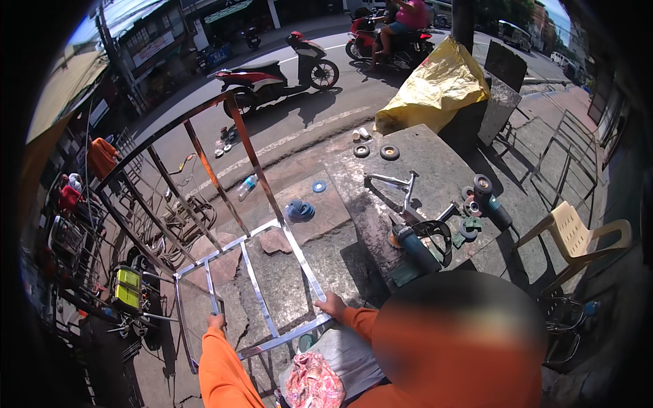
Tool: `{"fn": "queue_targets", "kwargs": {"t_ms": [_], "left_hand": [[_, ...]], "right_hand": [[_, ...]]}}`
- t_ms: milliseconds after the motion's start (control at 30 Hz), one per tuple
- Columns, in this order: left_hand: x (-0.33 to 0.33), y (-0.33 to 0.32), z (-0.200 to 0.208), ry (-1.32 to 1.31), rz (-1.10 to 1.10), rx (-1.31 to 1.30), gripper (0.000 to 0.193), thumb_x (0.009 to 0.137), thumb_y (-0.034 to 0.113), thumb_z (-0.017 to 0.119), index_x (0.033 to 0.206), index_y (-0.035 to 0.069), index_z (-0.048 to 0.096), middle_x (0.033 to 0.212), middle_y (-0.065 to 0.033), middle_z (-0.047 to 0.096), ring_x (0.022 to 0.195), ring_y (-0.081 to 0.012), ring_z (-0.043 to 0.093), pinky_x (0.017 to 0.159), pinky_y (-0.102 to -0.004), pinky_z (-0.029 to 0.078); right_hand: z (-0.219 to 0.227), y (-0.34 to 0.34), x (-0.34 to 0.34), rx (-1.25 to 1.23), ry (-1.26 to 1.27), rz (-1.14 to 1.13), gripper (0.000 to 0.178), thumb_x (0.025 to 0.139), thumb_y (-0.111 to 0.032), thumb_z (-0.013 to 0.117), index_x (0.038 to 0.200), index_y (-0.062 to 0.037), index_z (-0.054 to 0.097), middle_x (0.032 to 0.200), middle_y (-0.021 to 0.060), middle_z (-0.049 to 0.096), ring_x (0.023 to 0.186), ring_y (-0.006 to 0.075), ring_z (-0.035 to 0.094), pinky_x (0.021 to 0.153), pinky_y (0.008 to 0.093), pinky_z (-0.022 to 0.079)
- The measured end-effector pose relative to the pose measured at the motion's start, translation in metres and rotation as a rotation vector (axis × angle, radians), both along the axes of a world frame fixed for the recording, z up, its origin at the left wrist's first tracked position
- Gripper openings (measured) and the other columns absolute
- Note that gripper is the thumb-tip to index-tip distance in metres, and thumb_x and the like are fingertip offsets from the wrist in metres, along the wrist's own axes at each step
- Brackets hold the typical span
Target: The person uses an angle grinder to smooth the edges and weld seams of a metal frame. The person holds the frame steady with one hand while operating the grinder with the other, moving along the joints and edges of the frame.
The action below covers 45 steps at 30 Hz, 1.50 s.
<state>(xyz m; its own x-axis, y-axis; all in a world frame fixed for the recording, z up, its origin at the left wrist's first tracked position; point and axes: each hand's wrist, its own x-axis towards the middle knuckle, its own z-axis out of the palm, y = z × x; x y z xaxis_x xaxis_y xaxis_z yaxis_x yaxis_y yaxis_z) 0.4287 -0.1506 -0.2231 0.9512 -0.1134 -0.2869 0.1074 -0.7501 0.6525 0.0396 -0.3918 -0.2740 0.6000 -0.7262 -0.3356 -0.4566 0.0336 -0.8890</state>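
Observation:
A metal frame point(260, 292) of shiny square tubing, with several crossbars, stands before me. Its near section slopes toward my lap, while the far section rises upright, looking darker and orange-tinted. My left hand point(215, 321) is closed round a crossbar on the left of the near section. On the right side bar, close to the near corner, my right hand point(331, 306) has its fingers wrapped round the tube. Below the frame's near edge lies a pink patterned cloth point(314, 382). An angle grinder point(416, 250) rests to the right of my right hand.
Another grinder point(495, 207) and small wheels point(390, 152) lie on a grey slab point(354, 180). Blue coiled line point(299, 211) and a plastic bottle point(247, 187) are beyond the frame. A beige chair point(575, 234) stands right, cables point(187, 228) left, a parked scooter point(272, 76) on the road.

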Motion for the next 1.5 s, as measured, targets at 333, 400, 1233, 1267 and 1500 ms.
{"fn": "queue_targets", "kwargs": {"t_ms": [333, 400, 1233, 1267, 1500], "left_hand": [[-0.022, 0.032, -0.012, -0.511, 0.039, -0.238, 0.027, 0.081, 0.005, 0.059, 0.105, -0.006, 0.064, 0.093, -0.0136, 0.066, 0.086, -0.0252, 0.063, 0.082, -0.0353, 0.049], [-0.037, 0.023, 0.009, -0.672, 0.001, -0.018, 0.03, 0.085, 0.008, 0.06, 0.112, -0.005, 0.063, 0.101, -0.0147, 0.068, 0.093, -0.0247, 0.064, 0.087, -0.0343, 0.048], [-0.318, 0.015, 0.188, 0.013, -1.079, -0.057, 0.03, 0.088, 0.023, 0.068, 0.106, -0.001, 0.069, 0.09, -0.018, 0.072, 0.081, -0.028, 0.071, 0.075, -0.035, 0.054], [-0.324, 0.024, 0.18, 0.087, -1.1, -0.051, 0.031, 0.088, 0.024, 0.068, 0.106, -0.001, 0.069, 0.09, -0.0185, 0.072, 0.081, -0.0286, 0.072, 0.075, -0.0349, 0.054], [-0.394, 0.094, 0.093, -0.43, -1.034, 0.054, 0.04, 0.085, 0.026, 0.064, 0.119, 0.004, 0.062, 0.109, -0.0166, 0.061, 0.112, -0.0355, 0.054, 0.104, -0.0503, 0.034]], "right_hand": [[0.015, -0.015, -0.015, -0.182, 0.006, 0.186, 0.053, 0.081, -0.047, 0.068, 0.1, 0.003, 0.063, 0.097, 0.0295, 0.066, 0.09, 0.0412, 0.066, 0.08, 0.0456, 0.051], [0.021, -0.037, -0.046, -0.475, -0.111, -0.013, 0.049, 0.082, -0.043, 0.069, 0.1, 0.0021, 0.063, 0.09, 0.0259, 0.067, 0.083, 0.0393, 0.066, 0.075, 0.0441, 0.051], [0.042, 0.023, -0.148, -0.044, 0.189, 0.695, 0.058, 0.098, -0.049, 0.043, 0.126, -0.0005, 0.059, 0.123, 0.0282, 0.06, 0.118, 0.0419, 0.056, 0.101, 0.0444, 0.042], [0.044, 0.019, -0.149, -0.083, 0.197, 0.726, 0.055, 0.097, -0.047, 0.045, 0.124, -0.0008, 0.06, 0.121, 0.0274, 0.061, 0.116, 0.0419, 0.057, 0.1, 0.0449, 0.043], [0.087, -0.013, -0.15, -0.453, 0.244, 0.242, 0.027, 0.085, -0.027, 0.06, 0.091, -0.0011, 0.064, 0.103, 0.0217, 0.068, 0.088, 0.0412, 0.067, 0.084, 0.0461, 0.051]]}}
